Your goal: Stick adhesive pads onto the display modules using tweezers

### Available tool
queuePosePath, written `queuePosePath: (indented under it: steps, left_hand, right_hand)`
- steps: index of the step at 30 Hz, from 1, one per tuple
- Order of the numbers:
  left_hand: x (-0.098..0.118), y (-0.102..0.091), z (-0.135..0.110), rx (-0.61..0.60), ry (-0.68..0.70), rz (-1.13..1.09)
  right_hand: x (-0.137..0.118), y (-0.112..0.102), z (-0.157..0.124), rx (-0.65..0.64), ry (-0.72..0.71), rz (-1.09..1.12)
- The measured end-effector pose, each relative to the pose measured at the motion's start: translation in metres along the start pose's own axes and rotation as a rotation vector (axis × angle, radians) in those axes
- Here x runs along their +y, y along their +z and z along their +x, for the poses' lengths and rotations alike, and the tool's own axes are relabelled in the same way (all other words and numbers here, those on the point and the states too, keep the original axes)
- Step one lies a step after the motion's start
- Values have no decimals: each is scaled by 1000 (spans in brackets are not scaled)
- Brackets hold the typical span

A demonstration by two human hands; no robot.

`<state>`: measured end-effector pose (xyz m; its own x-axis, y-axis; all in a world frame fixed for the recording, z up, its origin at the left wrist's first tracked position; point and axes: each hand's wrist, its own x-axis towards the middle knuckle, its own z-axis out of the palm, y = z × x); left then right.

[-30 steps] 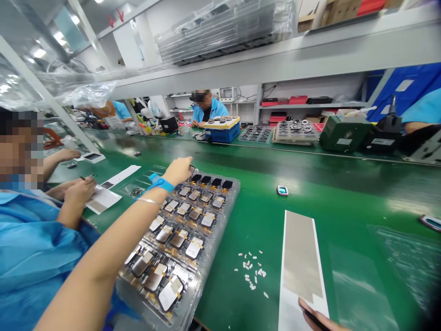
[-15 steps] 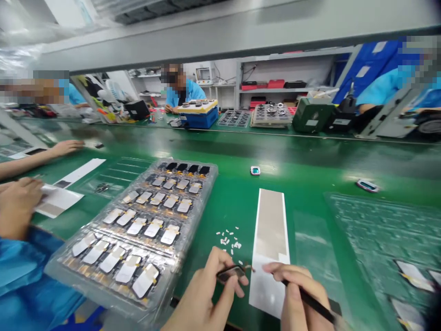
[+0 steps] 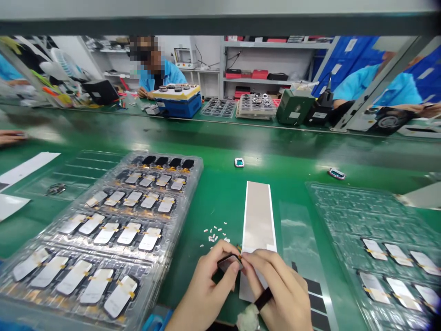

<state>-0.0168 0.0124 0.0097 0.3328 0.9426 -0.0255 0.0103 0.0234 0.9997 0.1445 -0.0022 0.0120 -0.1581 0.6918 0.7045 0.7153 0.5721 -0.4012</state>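
dark glossy panel (image 3: 229, 263), small and rectangular, pinched tightly in the fingers (image 3: 223, 250) of the left hand (image 3: 203, 292); right hand (image 3: 282, 294) touches its edge, curled around black tweezers (image 3: 263, 299); both over white strip (image 3: 257, 230).

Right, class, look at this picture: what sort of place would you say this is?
Probably an electronics assembly workshop: a long green workbench, clear plastic trays of small flat components, and a co-worker in a blue smock.

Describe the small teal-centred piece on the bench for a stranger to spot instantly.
On the green workbench, find the long silver-and-white strip. Beyond its far end lies the teal-centred piece; a similar piece sits further right, by the clear tray.
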Motion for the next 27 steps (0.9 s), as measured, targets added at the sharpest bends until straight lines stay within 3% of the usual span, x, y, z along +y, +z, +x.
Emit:
queuePosePath:
  steps: [8, 13, 15, 19, 23, 27]
  left_hand:
    - [-6, -1, 0, 68, 99, 156]
    - [-6, -1, -1, 119, 146, 268]
    - [-5, 0, -2, 97, 170, 282]
    - [-4, 2, -6, -78, 260, 345]
    - [-3, 2, -9, -210, 324, 485]
    - [-6, 2, -6, -158, 365, 448]
  right_hand:
    - [1, 4, -3, -101, -13, -19]
    - [-3, -1, 12, -145, 48, 58]
    - [-2, -11, 25, -190, 108, 131]
    - [1, -23, 55, -172, 172, 188]
    - [11, -5, 65, -261, 323, 229]
    - [20, 17, 56, -373, 448, 314]
